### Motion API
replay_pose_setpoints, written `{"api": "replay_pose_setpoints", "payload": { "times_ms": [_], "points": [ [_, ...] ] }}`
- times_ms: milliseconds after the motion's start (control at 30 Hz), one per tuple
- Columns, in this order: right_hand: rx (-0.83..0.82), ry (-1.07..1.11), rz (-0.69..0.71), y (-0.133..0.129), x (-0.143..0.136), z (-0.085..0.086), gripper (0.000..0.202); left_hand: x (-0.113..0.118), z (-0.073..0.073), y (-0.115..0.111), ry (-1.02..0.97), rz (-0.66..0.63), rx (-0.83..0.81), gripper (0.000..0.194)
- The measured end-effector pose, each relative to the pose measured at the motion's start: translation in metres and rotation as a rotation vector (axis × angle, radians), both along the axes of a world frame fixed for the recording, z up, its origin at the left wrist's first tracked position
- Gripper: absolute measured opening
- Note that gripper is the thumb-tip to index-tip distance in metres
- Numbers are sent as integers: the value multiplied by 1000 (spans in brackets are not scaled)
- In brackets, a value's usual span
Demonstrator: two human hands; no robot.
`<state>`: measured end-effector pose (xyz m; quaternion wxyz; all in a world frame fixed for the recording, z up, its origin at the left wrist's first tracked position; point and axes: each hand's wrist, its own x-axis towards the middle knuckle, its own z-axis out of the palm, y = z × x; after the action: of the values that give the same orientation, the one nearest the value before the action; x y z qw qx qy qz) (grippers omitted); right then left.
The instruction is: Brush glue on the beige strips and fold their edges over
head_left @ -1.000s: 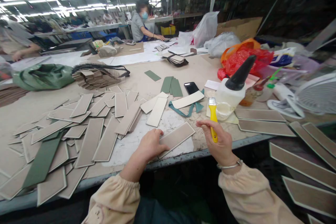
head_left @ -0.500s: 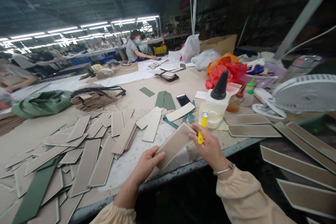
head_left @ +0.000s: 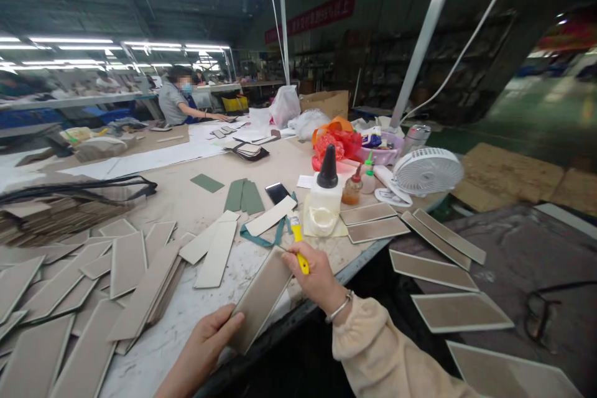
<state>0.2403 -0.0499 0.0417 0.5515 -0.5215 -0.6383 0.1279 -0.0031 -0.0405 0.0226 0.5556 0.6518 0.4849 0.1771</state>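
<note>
My left hand [head_left: 208, 339] grips the near end of a flat beige panel [head_left: 263, 298] with a pale edge, thumb on top. The panel is tilted over the table's front edge. Closed around a small brush [head_left: 296, 229] with a yellow handle, my right hand [head_left: 319, 277] is at the panel's far corner, its fingers touching it. The bristles point up and away, close to a white glue-like bottle [head_left: 326, 196] with a black cone cap. Left of the hands lie two pale strips [head_left: 217, 255] and many loose beige panels [head_left: 128, 264].
Coated-looking panels [head_left: 461, 312] are laid out on the right. A white fan [head_left: 428, 171], a red-capped bottle [head_left: 352, 191], a phone [head_left: 277, 193] and green pieces [head_left: 244, 196] stand or lie farther back. Across the table a person [head_left: 175, 99] in a mask works.
The view has swung to the right, so more panels show on that side. Both hands keep hold of the panel and brush, with little change between them.
</note>
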Motion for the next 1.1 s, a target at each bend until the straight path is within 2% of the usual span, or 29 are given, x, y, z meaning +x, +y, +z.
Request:
{"api": "replay_pose_setpoints", "payload": {
  "times_ms": [100, 200, 433, 700, 900, 1100],
  "points": [
    [-32, 28, 52, 1, 0, -2, 21, -1, 2, 0, 24, 13, 11, 55],
    [17, -14, 99, 0, 0, -2, 21, -3, 3, -1, 38, 4, 13, 54],
    [21, 3, 35, -2, 2, 2, 22, -23, 3, -2, -29, -181, -93, 50],
    [-76, -12, 28, 3, 5, -10, 24, -33, 2, -4, -87, -55, -129, 44],
    [-25, -116, 20, 0, 2, -8, 24, -41, 6, -8, -144, -50, -193, 49],
    [-23, -142, -32, 1, 4, -18, 26, -53, 11, -8, -180, 7, -122, 49]
  ]
}}
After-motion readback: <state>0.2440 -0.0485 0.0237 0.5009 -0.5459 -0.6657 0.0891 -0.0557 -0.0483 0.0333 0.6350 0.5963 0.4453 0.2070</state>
